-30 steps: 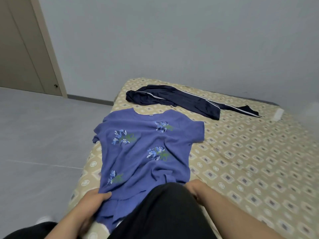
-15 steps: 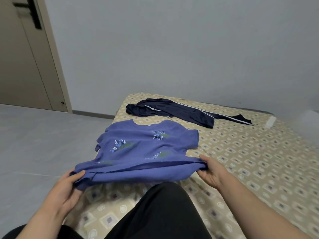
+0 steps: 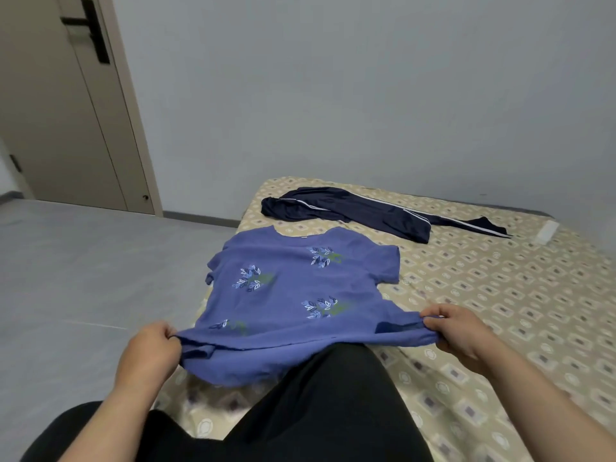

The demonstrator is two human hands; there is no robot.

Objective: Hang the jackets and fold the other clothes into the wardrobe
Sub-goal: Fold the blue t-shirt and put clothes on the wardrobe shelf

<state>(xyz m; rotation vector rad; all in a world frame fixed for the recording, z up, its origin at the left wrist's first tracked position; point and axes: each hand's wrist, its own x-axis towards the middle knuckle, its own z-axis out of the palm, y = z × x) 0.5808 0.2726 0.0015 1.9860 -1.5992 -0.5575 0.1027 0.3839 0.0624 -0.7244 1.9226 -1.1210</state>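
Two corners of the hem carry the work just now. The blue top [image 3: 293,295] with leaf prints lies face up on the bed [image 3: 500,311], neck toward the far wall and sleeves spread, while its near hem is lifted off the mattress and drawn taut. The left grip [image 3: 150,348] is clamped on the hem's left corner, fingers curled round bunched cloth, and the right grip [image 3: 456,331] pinches the right corner in the same way. Between them the person's knee [image 3: 333,395], in black cloth, sits just against the raised hem. I judge this to be the start of folding the top, with no fold made yet. The next move likely calls for both corners to travel together toward the neckline, kept level so the thin fabric neither skews nor creases. Beyond the top, nearer the wall, a navy garment [image 3: 350,211] with white stripes lies crumpled and untouched; whether it is a jacket or trousers I cannot tell. A small white object [image 3: 546,231] sits by the bed's far right edge, a door [image 3: 60,111] stands shut at the left, and no wardrobe is in view.
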